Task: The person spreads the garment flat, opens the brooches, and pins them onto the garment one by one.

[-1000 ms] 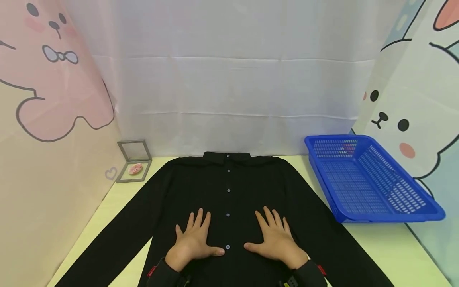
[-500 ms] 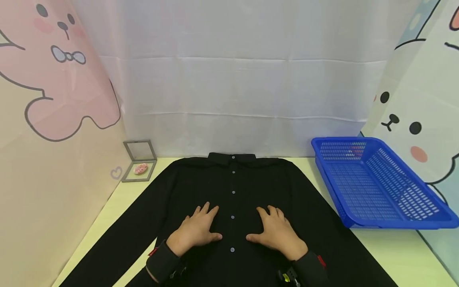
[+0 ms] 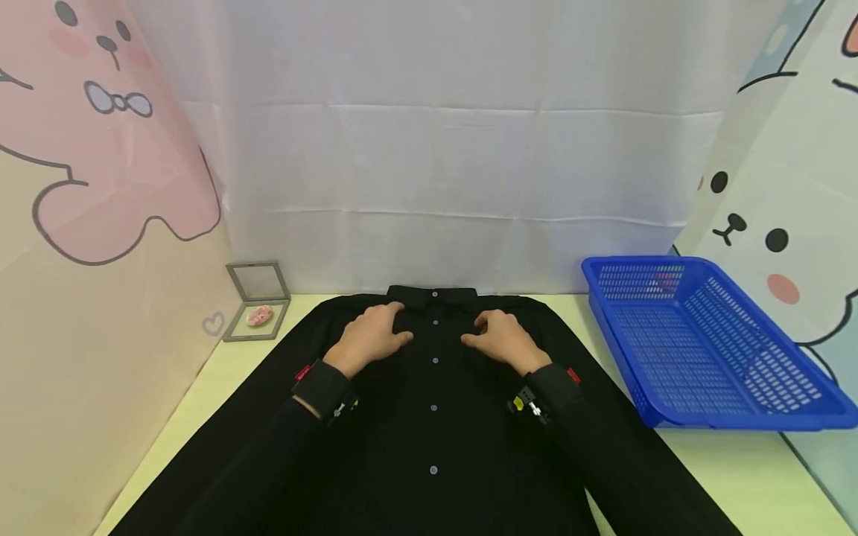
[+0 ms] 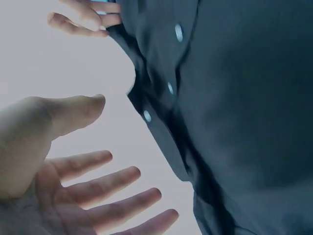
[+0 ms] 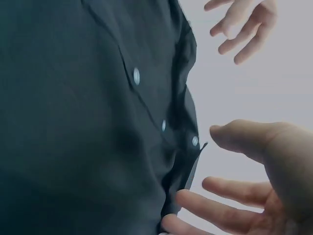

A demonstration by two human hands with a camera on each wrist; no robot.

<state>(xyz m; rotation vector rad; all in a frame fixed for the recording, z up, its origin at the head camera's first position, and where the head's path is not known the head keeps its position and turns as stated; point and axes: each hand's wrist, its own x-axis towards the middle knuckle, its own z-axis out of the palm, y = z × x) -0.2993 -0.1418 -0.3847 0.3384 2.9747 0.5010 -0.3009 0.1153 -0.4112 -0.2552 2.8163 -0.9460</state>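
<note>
A black button-up shirt (image 3: 402,417) lies spread front side up, its collar (image 3: 456,296) at the far edge of the table. My left hand (image 3: 369,339) is over the shirt's upper chest, left of the button row, fingers pointing at the collar. To the right of the buttons, my right hand (image 3: 504,339) is held at the same height. Both hands hold nothing. In the left wrist view the fingers (image 4: 117,186) are spread and apart from the cloth. The right wrist view shows the fingers (image 5: 220,205) loosely extended, with tips overlapping the shirt's edge.
A blue plastic basket (image 3: 613,350) stands at the right. At the back left sits a small grey frame-like case (image 3: 249,336), lid raised, with a pink item (image 3: 259,316) in it. A white curtain (image 3: 429,164) hangs behind the pale yellow table (image 3: 731,461).
Both hands have moved forward from the shirt's middle up to near the collar, their fingers less spread than before. The shirt, basket and case stay in place; the head view has shifted slightly.
</note>
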